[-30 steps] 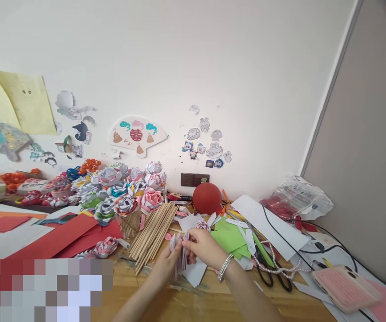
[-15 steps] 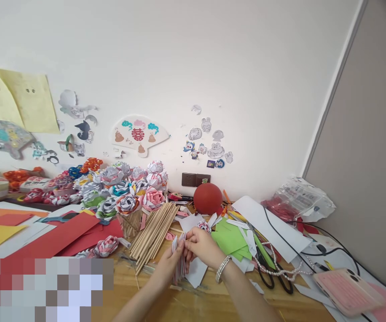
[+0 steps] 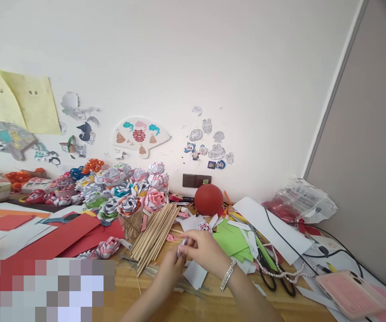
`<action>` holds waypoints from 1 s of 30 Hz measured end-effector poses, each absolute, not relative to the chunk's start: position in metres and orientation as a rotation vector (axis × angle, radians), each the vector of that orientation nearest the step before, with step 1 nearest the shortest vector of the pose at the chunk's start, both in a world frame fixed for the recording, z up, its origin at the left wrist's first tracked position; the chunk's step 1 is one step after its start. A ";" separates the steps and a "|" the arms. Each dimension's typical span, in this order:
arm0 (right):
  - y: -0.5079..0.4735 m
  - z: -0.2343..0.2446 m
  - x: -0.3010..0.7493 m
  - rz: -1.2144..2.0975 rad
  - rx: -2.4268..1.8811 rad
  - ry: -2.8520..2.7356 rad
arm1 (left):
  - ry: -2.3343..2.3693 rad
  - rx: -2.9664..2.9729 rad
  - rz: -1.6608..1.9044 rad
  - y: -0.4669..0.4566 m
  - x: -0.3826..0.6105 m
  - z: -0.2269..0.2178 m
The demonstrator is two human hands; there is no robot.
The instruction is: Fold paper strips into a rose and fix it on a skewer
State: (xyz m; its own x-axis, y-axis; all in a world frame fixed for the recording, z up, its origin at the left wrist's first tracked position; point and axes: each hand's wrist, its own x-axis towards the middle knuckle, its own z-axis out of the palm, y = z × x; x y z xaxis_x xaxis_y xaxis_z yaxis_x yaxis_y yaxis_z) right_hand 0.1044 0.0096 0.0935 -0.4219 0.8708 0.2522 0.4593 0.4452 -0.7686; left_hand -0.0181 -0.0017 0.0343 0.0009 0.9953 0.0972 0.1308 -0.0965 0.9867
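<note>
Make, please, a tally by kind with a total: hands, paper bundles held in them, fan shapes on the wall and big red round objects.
Hands: 2
Paper bundles: 1
Fan shapes: 2
Big red round objects: 1
Total: 6

Paper-craft corner, home or studio undetermined, wooden tabletop (image 3: 199, 308) before me, paper flowers (image 3: 114, 176) heaped to my left, wooden sticks (image 3: 154, 235), black-handled scissors (image 3: 264, 256), green paper (image 3: 231, 240), cutout drawings (image 3: 216, 152) on the white wall (image 3: 246, 67).

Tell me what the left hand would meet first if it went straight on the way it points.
Most likely the right hand, just ahead of the left hand, with the folded paper at their fingertips. Whether the hands already touch is unclear.
</note>
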 end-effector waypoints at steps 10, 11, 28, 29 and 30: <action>0.007 0.116 0.118 0.689 -1.009 -2.037 | 1.120 1.365 1.192 0.004 -0.024 0.032; 0.009 0.122 0.126 0.690 -1.002 -2.027 | 1.103 1.346 1.176 0.005 -0.024 0.030; 0.034 0.086 0.124 1.195 -0.948 -1.872 | 0.926 1.261 1.093 -0.014 -0.023 0.054; 0.034 0.085 0.122 1.197 -0.948 -1.860 | 0.907 1.241 1.103 -0.013 -0.023 0.053; 0.035 0.084 0.121 1.200 -0.946 -1.849 | 0.894 1.229 1.109 -0.012 -0.023 0.051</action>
